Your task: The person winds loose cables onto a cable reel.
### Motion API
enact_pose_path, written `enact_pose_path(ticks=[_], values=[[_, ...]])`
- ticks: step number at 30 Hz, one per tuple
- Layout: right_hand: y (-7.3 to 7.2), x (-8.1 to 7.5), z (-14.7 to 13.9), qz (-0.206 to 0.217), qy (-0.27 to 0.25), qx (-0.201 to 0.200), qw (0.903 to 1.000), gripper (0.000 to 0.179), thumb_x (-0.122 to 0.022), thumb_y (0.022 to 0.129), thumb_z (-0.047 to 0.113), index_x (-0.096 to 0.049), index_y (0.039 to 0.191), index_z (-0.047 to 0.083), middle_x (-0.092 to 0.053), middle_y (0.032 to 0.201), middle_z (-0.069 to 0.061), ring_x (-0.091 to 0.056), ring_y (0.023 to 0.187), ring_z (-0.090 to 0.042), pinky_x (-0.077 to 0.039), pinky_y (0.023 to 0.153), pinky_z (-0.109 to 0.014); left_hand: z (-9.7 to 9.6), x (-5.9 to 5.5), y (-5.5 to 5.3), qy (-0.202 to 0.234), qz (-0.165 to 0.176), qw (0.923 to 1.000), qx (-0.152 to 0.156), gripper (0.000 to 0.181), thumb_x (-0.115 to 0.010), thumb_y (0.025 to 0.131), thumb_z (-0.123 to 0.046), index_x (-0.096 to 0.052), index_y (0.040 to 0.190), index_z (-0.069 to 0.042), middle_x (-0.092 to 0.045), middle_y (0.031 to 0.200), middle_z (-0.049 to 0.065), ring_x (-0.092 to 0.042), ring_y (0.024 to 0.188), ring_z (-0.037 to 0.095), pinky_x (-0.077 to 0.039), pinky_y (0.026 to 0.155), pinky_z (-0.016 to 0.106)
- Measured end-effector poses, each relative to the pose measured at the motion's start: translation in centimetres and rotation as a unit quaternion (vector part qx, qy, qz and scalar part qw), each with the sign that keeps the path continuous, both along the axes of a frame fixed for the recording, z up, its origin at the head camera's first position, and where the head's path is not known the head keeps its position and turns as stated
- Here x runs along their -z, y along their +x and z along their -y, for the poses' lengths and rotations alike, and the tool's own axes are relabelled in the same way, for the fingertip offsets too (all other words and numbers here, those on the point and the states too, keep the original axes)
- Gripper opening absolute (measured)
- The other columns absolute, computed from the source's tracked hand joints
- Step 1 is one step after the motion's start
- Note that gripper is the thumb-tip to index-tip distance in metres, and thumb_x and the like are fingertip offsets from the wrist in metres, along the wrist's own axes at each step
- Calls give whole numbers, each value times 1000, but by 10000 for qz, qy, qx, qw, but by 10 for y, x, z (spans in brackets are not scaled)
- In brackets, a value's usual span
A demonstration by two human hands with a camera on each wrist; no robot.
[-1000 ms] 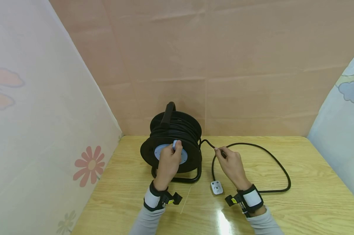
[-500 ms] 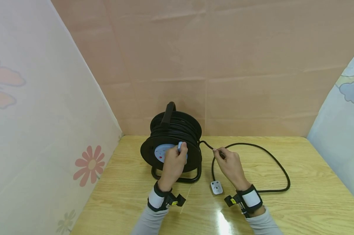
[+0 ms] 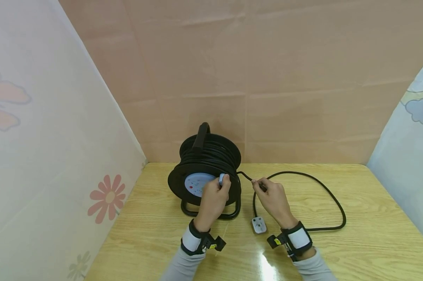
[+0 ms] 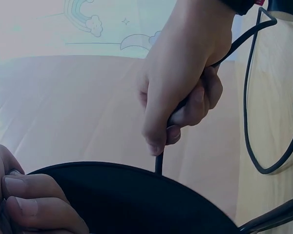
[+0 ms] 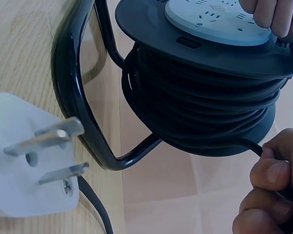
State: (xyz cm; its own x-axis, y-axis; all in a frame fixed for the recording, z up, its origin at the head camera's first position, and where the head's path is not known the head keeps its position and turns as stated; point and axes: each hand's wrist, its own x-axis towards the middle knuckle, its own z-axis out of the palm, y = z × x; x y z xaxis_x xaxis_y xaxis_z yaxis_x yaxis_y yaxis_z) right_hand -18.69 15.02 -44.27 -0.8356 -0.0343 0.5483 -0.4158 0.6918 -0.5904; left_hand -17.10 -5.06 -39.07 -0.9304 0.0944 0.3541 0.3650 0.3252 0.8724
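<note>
A black cable reel (image 3: pixel 178 183) stands on its tube frame, black cord (image 5: pixel 200 102) wound in layers round its drum. On its front disc is a pale blue socket panel (image 3: pixel 195 183). My left hand (image 3: pixel 215 197) grips a small light-blue crank knob (image 3: pixel 221 178) near the disc's right edge. To the right of the reel my right hand (image 3: pixel 272 199) holds the cable (image 3: pixel 244 174) where it leaves the drum, its fingers curled round it in the left wrist view. A white three-pin plug (image 3: pixel 258 225) lies on the table, its metal pins showing in the right wrist view.
The loose cable (image 3: pixel 338 203) makes a wide loop across the wooden table (image 3: pixel 380 218) on the right. A brown paper-like backdrop (image 3: pixel 303 97) rises behind the table. Patterned panels flank both sides, the left panel (image 3: pixel 57 156) bearing flowers.
My left hand has moved right and slightly down with the knob, uncovering more of the socket panel. My right hand has shifted slightly left with the cable. The plug has hardly moved.
</note>
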Motion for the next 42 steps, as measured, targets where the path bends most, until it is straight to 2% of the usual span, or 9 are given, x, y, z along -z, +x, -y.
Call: enact_pose_path(ticks=[6,11,16,22,29,34,38,42], values=[[2,0,2,185,197,95,9996,27,-59,96,31,-71,87,9,-58,61,6,-42,42,-6,-35,40,-25,-5,5,1,-65,-182,9998,89,54,-42,103,-41,-43,57,-12,-43,47,-3,-41,39,10,-30,39,22],[3,1,3,186,361,159,9990,31,-60,96,34,-72,87,8,-63,65,2,-46,45,-6,-41,44,-28,-9,11,1,-325,-206,9992,57,53,-42,103,-39,-40,57,-14,-38,48,-5,-35,39,9,-26,38,20],[3,3,4,340,460,149,9983,32,-59,96,35,-72,88,7,-65,66,0,-44,43,-5,-41,44,-28,-13,17,1,-442,-210,9988,79,49,-43,102,-36,-40,59,-14,-37,50,-6,-36,40,8,-28,39,20],[3,5,6,457,571,100,9973,29,-60,96,32,-71,86,7,-58,58,5,-40,39,-5,-34,39,-25,-16,23,2,-464,-196,9987,105,49,-43,103,-36,-39,59,-14,-32,50,-6,-30,40,7,-25,39,19],[3,5,8,751,652,66,9950,26,-61,94,30,-70,86,7,-48,51,8,-38,38,-6,-30,38,-24,-19,29,5,-436,100,9988,210,51,-41,103,-40,-38,59,-15,-31,48,-6,-27,37,7,-23,38,19],[2,7,9,855,806,49,9931,26,-60,95,30,-66,79,11,-42,48,8,-34,37,-6,-26,37,-22,-21,35,7,-628,174,9978,104,51,-42,103,-39,-37,58,-16,-30,49,-6,-28,39,8,-24,40,20],[2,7,10,919,893,1,9918,26,-60,95,29,-64,76,12,-40,47,8,-34,37,-6,-25,37,-22,-22,39,7,-755,250,9968,73,51,-42,103,-39,-37,58,-16,-30,50,-6,-28,40,9,-23,41,20],[2,8,10,1038,865,-40,9908,23,-62,94,27,-67,79,10,-44,49,8,-36,38,-7,-27,37,-24,-22,44,7,-848,399,9956,83,51,-41,103,-40,-38,58,-16,-31,48,-6,-28,39,8,-23,41,21]])
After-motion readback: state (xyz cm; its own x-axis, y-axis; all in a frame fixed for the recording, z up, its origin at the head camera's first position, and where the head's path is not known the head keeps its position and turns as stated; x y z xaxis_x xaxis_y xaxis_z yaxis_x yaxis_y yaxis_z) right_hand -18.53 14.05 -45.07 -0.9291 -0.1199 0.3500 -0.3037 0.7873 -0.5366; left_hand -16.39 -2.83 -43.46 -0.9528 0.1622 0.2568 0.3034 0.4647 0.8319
